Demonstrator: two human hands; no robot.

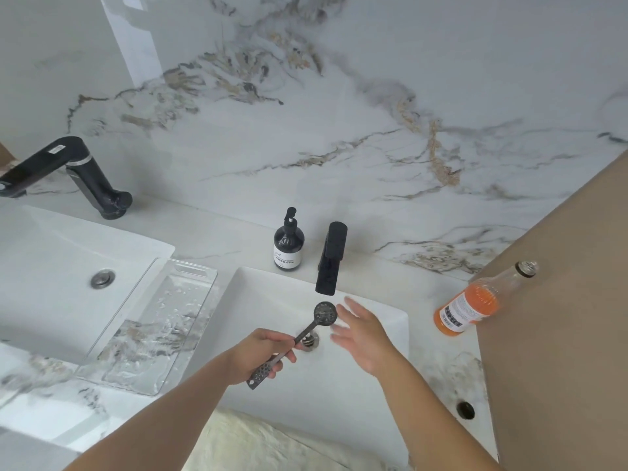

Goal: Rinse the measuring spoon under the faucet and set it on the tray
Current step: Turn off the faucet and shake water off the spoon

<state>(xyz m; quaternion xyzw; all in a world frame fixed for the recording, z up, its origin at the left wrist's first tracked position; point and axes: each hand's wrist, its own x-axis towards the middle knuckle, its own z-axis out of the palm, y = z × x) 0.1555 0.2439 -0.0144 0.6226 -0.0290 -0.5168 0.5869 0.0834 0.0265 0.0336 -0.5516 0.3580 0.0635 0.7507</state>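
Note:
My left hand [260, 355] grips the handle of a dark metal measuring spoon [324, 312], whose round bowl points up and away, just below the spout of the black faucet [331, 260]. The spoon is over the right white sink [268, 300], above its drain. Beside the spoon's bowl, my right hand [362, 334] is open with its fingers spread, blurred, holding nothing. No water stream is clearly visible. A clear glass tray [190, 277] lies on the counter between the two sinks, to the left of the spoon.
A black soap pump bottle [289, 243] stands left of the faucet. A glass bottle of orange liquid [472, 304] stands at the right by a brown panel [560, 300]. A second sink [51, 266] with a black faucet [68, 175] is at the left.

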